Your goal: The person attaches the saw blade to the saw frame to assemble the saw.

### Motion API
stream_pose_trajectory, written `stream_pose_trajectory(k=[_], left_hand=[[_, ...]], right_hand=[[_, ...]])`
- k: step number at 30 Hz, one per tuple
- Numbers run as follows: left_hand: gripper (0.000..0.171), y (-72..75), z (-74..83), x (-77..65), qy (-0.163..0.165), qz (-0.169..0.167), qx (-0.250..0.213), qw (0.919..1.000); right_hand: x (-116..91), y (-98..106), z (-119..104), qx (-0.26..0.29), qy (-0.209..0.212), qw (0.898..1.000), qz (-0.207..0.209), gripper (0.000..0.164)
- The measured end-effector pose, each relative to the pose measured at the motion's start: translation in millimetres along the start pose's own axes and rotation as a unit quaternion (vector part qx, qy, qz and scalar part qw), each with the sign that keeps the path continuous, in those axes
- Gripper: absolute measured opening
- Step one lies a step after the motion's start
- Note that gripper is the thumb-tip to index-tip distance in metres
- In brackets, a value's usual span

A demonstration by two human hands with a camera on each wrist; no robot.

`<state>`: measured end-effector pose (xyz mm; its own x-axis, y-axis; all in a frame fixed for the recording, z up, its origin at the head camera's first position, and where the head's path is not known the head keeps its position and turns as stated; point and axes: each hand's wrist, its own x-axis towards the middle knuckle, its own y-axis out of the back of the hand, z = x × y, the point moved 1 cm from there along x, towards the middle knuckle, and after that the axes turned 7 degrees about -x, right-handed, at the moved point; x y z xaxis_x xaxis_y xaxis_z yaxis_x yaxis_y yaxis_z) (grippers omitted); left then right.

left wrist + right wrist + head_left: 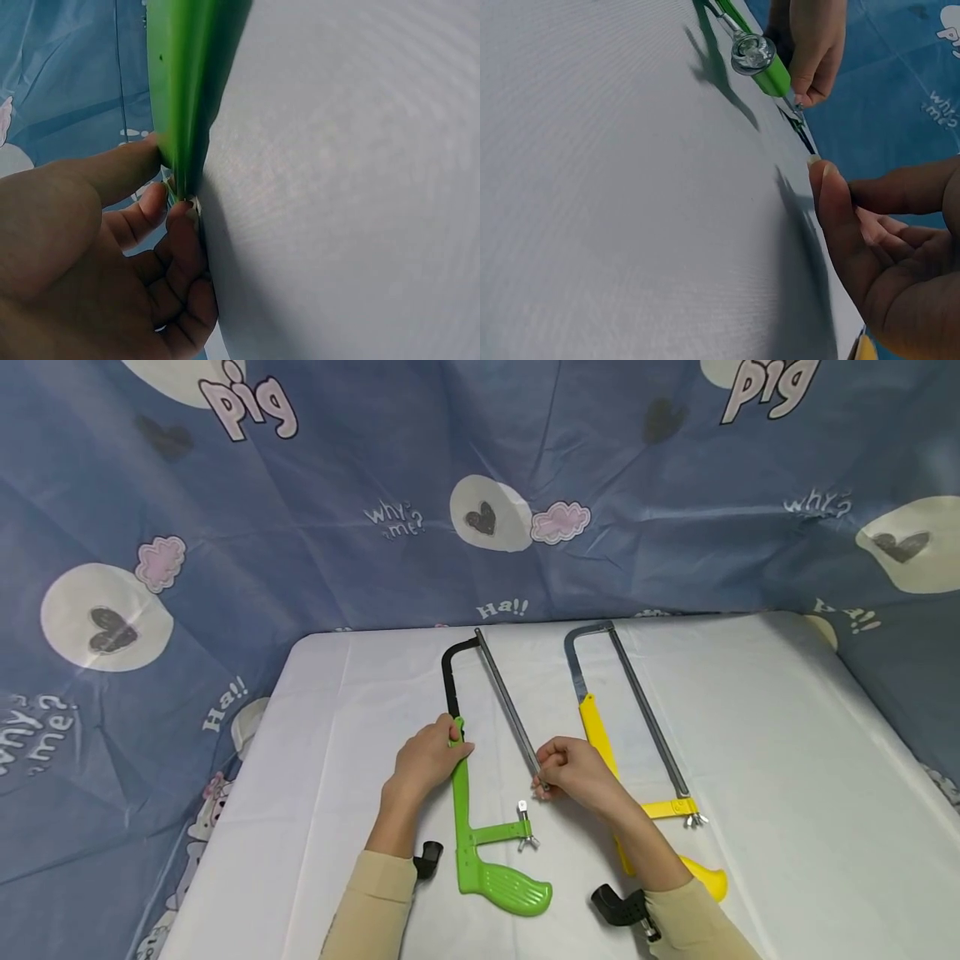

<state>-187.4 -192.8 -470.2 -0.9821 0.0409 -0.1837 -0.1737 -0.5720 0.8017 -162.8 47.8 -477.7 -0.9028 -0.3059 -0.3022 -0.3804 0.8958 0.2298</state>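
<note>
Hacksaw (pixel 461 797) left of second hacksaw (pixel 599 735)

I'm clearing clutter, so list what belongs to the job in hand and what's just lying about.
In the job:
green plastic-looking hacksaw frame, held by the left hand
long grey metal blade, pinched by the right hand
silver metal wing nut

Lying about:
yellow hacksaw with grey metal bow, in neither hand

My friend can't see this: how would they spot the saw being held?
Find the white table. On it is a green saw, gripped by the left hand. Unlike the yellow saw to its right, it has a blade whose near end is off the bracket.
</note>
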Motion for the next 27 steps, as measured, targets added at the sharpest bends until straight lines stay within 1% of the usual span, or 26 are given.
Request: stream_pose_trajectory(k=[13,18,27], left_hand=[[0.03,0.0,0.6,-0.3,-0.002,0.004,0.003,1.0],[0.03,0.6,0.4,-0.8,-0.002,0.004,0.001,1.0],[0.03,-0.4,0.1,-0.6,0.0,0.004,0.002,1.0]], right_hand=[[0.0,-2.3,8.6,0.0,-0.009,1.0,-0.005,0.024],[-2.3,-3.1,7.6,0.005,-0.017,1.0,-0.005,0.027],[-3.6,-4.7,11.5,0.009,-0.013,1.0,-0.014,0.03]])
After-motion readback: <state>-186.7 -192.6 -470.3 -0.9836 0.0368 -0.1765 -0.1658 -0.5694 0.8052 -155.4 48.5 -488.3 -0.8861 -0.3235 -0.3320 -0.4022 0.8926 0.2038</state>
